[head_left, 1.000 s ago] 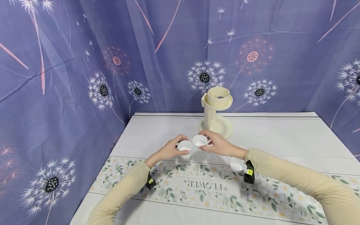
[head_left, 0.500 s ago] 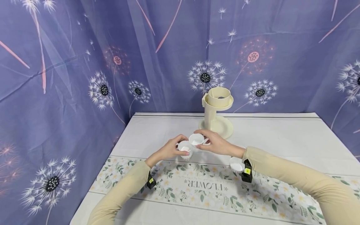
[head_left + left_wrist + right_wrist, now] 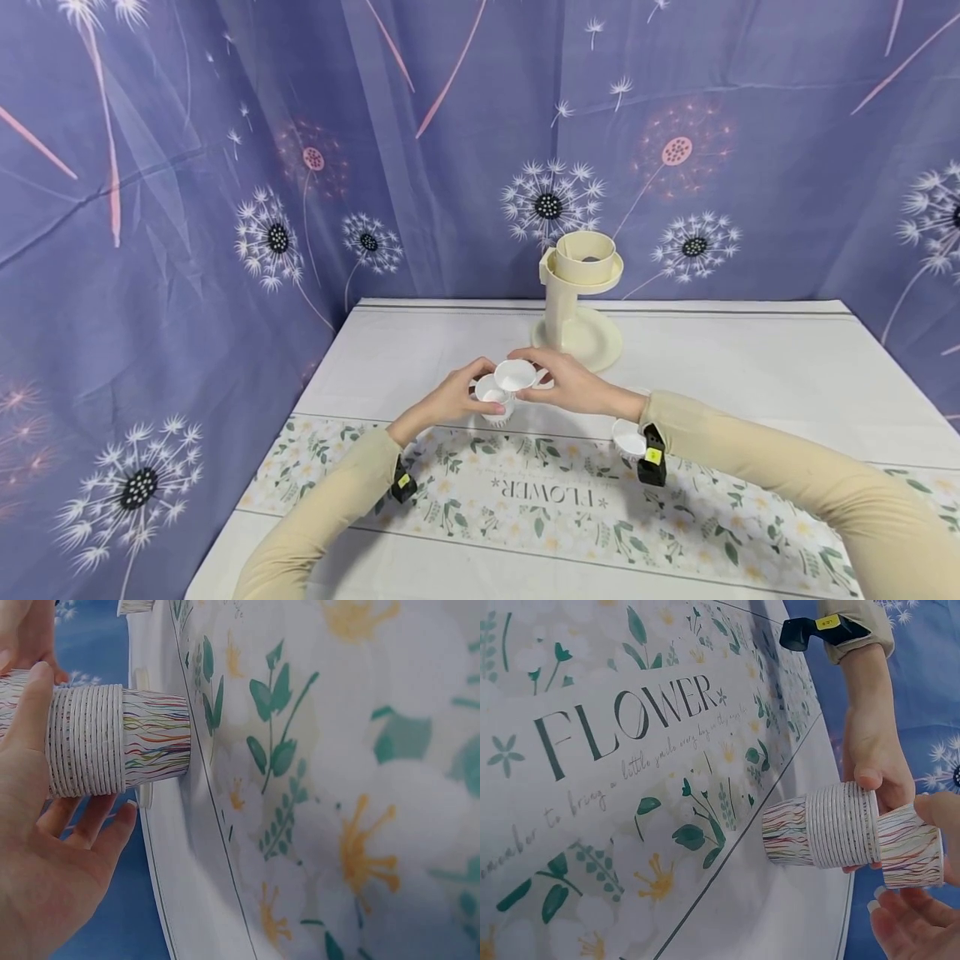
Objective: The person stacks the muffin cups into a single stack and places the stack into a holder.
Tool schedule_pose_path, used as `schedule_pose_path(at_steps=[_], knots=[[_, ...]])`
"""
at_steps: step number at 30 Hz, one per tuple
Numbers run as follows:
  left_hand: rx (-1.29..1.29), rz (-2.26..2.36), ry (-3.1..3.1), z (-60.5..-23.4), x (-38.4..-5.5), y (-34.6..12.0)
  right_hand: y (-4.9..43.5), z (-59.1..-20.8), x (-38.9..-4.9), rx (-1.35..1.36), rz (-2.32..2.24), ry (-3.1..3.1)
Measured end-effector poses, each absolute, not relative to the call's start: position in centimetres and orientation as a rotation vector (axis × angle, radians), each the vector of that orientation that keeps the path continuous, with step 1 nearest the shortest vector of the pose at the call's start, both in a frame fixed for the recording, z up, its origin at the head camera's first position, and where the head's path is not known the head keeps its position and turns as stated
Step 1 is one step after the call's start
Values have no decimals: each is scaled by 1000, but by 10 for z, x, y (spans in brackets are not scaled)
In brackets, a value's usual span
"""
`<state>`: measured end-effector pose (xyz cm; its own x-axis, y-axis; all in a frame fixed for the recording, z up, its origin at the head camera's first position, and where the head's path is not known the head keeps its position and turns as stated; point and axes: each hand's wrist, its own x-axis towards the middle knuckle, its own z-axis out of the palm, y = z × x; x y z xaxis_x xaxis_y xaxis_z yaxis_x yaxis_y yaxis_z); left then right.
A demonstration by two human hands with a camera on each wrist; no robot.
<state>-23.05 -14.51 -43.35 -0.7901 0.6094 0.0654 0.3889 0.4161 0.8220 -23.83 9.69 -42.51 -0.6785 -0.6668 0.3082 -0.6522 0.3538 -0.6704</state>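
My left hand (image 3: pixel 453 397) grips a stack of nested white paper cups (image 3: pixel 86 739), printed with thin coloured wavy lines, standing on the table. Several ribbed rims show in both wrist views. Over the mouth of the stack, my right hand (image 3: pixel 566 382) pinches a single paper cup (image 3: pixel 516 375) near its handle. Its base end lies against or just at the stack's top rim; whether it touches, I cannot tell. In the right wrist view the held cup (image 3: pixel 913 847) is slightly out of line with the stack.
A cream stand (image 3: pixel 558 312) with a ring-shaped holder and round base stands at the back. Under my right wrist is another white cup (image 3: pixel 628 437), partly hidden by the wrist camera. A floral printed cloth (image 3: pixel 555 533) covers the table; patterned curtains hang behind.
My right hand has moved left with its cup, from beside the stack to over its mouth. The left hand and stack have stayed nearly still.
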Motion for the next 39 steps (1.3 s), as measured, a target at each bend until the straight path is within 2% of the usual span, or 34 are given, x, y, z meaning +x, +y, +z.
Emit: schedule_pose_path(at_steps=[6,14,23,39], knots=[[849,1248,2466,-436,-231,-145,91,-427,-238,-1292,-1229,2576],[813,1269,2503,-466,-246,-148,83,-427,-238,-1309,-1218,2571],[766,1295,2504,-465,-246,-150,76,-426,-238,-1331,-1221,2566],[842,1255,2514,-464,-248,-151,75,-429,-238,-1260,-1035,2654]])
